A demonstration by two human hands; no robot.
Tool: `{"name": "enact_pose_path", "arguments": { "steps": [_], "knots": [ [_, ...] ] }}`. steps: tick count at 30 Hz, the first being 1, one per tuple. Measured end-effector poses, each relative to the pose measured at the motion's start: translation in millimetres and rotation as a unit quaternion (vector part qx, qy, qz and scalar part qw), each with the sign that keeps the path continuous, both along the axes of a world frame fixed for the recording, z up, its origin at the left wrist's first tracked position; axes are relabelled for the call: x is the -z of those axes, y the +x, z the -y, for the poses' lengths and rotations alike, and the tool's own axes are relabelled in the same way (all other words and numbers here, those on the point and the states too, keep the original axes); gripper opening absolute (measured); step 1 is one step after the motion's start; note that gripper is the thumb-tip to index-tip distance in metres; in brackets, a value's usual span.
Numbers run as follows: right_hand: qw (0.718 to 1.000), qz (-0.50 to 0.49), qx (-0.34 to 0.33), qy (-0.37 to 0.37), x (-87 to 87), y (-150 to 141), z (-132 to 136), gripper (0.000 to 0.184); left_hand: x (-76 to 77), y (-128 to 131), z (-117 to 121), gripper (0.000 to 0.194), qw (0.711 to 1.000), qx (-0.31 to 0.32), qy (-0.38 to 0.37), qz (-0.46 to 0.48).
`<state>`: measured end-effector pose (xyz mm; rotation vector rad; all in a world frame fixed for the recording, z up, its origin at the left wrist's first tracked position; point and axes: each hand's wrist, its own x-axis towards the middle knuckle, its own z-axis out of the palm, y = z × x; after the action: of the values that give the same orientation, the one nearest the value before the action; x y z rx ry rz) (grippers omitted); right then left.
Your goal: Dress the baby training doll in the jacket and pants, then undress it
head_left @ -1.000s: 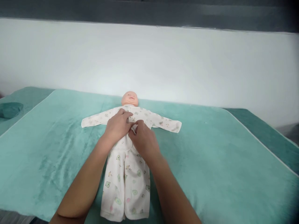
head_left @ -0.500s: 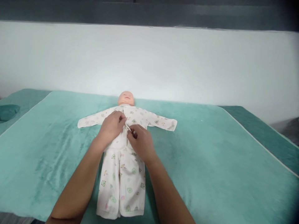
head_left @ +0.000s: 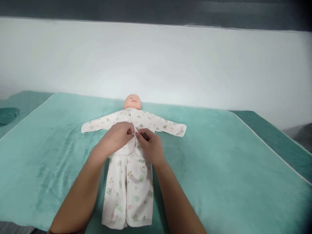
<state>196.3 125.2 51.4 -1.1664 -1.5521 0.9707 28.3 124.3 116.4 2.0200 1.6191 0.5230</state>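
A baby doll [head_left: 133, 101] lies on its back, dressed in a white printed long-sleeved jacket [head_left: 168, 126] and matching trousers [head_left: 137, 195]. Its sleeves stretch out to both sides. Over the chest, my left hand [head_left: 120, 136] pinches the jacket's front edge. Close beside it, my right hand [head_left: 151, 144] also has its fingertips pinched at the same front opening. The fingertips almost meet, and they hide the exact bit of cloth or fastening between them. Below the hands, the jacket's hem overlaps the top of the trousers.
A teal blanket [head_left: 219, 169] with pale seams covers the surface under the doll. Behind it rises a white wall [head_left: 156, 61] with a dark band along the top. A darker teal fold [head_left: 8, 115] lies at the far left.
My left hand has slid down the jacket front, and my right hand has risen slightly, so the fingertips are level. The view has tilted a little; the doll stays in place.
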Motion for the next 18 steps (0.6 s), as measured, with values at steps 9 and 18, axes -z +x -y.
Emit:
{"name": "enact_pose_path", "arguments": {
  "steps": [9, 18],
  "knots": [
    [0.998, -0.056, -0.007, -0.019, -0.2, -0.3, 1.4, 0.018, -2.4, -2.9, -3.1, 0.017, 0.997, 0.032, -0.010, 0.067],
    [0.997, -0.070, 0.027, -0.021, 0.2, -1.9, 2.3, 0.019, -9.0, -11.7, -3.5, 0.020, 0.978, 0.050, -0.096, 0.176]
  ]
}}
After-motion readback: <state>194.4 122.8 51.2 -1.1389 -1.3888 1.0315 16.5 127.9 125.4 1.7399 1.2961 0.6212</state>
